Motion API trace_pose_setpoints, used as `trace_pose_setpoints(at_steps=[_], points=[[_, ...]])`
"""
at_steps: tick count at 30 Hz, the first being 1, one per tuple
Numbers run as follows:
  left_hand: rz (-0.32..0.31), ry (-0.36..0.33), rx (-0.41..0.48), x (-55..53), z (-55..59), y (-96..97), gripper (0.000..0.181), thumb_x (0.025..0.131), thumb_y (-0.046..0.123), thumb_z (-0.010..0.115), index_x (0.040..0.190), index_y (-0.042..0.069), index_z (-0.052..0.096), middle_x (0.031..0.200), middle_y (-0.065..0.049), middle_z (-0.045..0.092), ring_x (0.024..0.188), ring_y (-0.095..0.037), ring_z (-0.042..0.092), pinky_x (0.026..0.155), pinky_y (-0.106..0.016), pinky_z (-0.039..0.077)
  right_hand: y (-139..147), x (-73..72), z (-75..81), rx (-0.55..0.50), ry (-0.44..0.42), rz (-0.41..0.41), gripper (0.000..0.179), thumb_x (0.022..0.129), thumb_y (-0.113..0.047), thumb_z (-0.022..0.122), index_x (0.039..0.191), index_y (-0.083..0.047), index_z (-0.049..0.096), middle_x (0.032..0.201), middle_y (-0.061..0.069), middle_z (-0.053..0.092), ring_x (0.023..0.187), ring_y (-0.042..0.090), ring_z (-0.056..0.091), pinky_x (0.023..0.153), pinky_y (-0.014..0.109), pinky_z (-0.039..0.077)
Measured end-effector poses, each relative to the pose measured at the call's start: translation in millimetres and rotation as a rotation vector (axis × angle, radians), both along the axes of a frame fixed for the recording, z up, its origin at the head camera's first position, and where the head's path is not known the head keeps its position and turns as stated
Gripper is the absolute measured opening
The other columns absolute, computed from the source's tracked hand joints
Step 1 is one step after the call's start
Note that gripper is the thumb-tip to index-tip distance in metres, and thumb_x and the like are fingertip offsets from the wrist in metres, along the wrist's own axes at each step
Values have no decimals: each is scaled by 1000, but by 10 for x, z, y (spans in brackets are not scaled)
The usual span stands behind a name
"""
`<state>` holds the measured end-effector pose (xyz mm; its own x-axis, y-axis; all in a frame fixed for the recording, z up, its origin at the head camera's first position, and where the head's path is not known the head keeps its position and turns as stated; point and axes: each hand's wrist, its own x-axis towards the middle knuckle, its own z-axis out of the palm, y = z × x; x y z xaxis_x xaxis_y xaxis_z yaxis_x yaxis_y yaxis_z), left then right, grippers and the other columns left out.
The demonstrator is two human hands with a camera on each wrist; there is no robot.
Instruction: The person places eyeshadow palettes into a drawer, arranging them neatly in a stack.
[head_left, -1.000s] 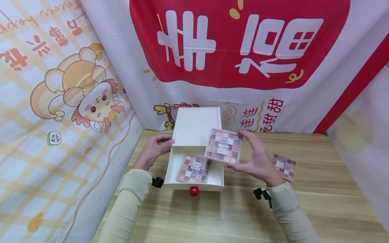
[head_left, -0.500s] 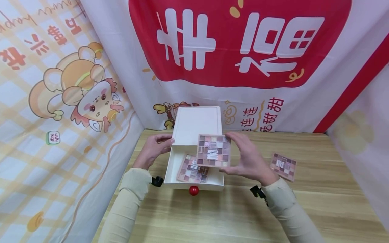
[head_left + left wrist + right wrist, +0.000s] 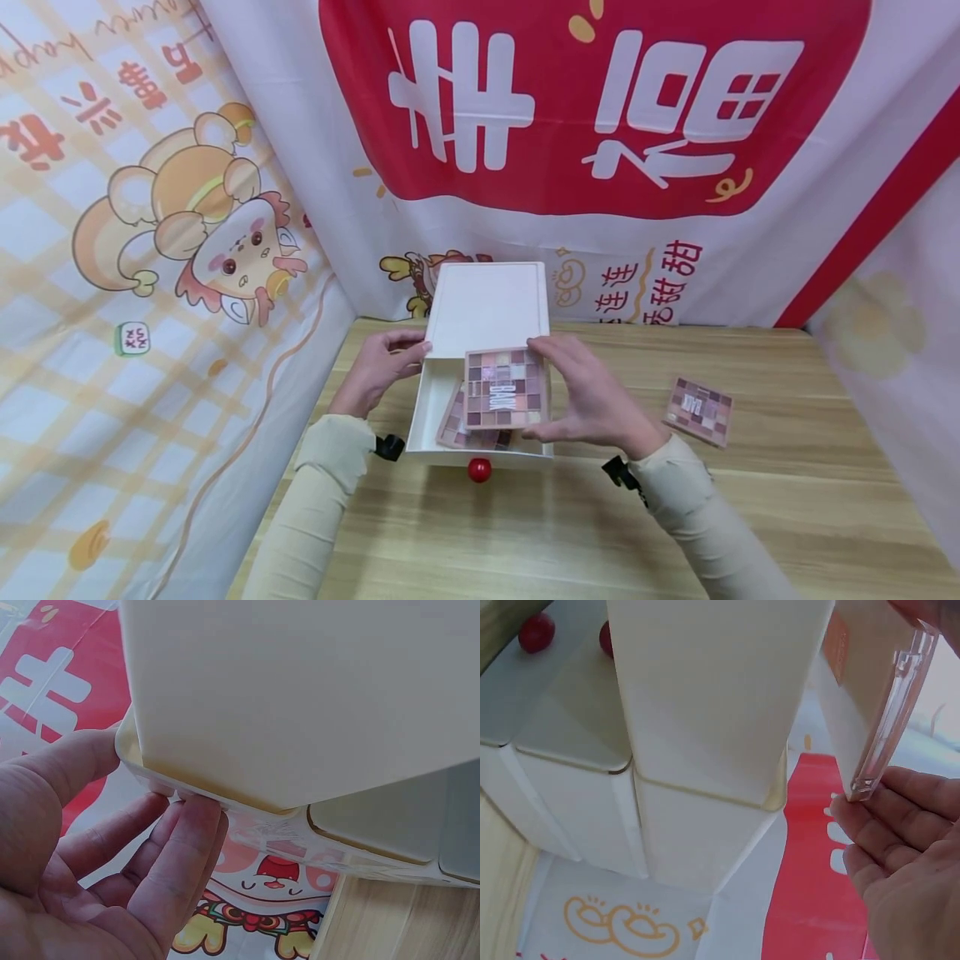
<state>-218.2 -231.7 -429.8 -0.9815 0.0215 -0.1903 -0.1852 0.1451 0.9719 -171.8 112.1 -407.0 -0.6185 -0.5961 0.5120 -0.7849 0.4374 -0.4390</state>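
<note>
A white drawer cabinet (image 3: 486, 307) stands against the back cloth, its top drawer (image 3: 429, 412) pulled out by a red knob (image 3: 479, 470) front. My left hand (image 3: 381, 371) holds the cabinet's left front edge, thumb and fingertips on the rim in the left wrist view. Between thumb and fingers, my right hand (image 3: 592, 398) pinches the right edge of a square eyeshadow palette (image 3: 504, 390), held over the drawer. Beneath it another palette (image 3: 454, 431) lies in the drawer, partly covered. The right wrist view shows the held palette (image 3: 881, 712) edge-on with its clear lid.
A third eyeshadow palette (image 3: 699, 412) lies on the wooden table (image 3: 787, 483) to the right. Lower drawers (image 3: 574, 727) with red knobs are pushed in under the extended one. Printed cloths (image 3: 300, 100) hang at the back and sides.
My right hand has carried its palette left and toward the drawer's front, so it now covers much of the palette inside. My left hand has stayed on the cabinet edge.
</note>
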Motion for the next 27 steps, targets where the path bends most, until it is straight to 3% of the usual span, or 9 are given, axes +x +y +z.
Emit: trace_pose_setpoints(at_steps=[6,17,27], points=[[3,1,-5,-4,-3,7,46,92,18,77,131,-2,62,123,-20,60,105,-29,65,87,-35,60,-78,7,10,32,-4,29,119,54,-47,98,146,6,43,141,19,50,127,32,47,110,52,41],[2,1,-4,-6,-16,3,48,92,19,77,131,-2,62,125,-20,59,106,-29,65,88,-34,60,-226,55,9,166,-62,-17,116,58,-55,93,144,5,46,143,23,50,133,38,43,115,54,34],[-3,20,-4,3,-21,-2,48,92,20,77,131,-2,62,124,-20,60,104,-27,66,88,-34,59,-316,52,-26,230,6,-31,111,62,-64,87,140,7,52,140,21,55,129,39,47,116,53,33]])
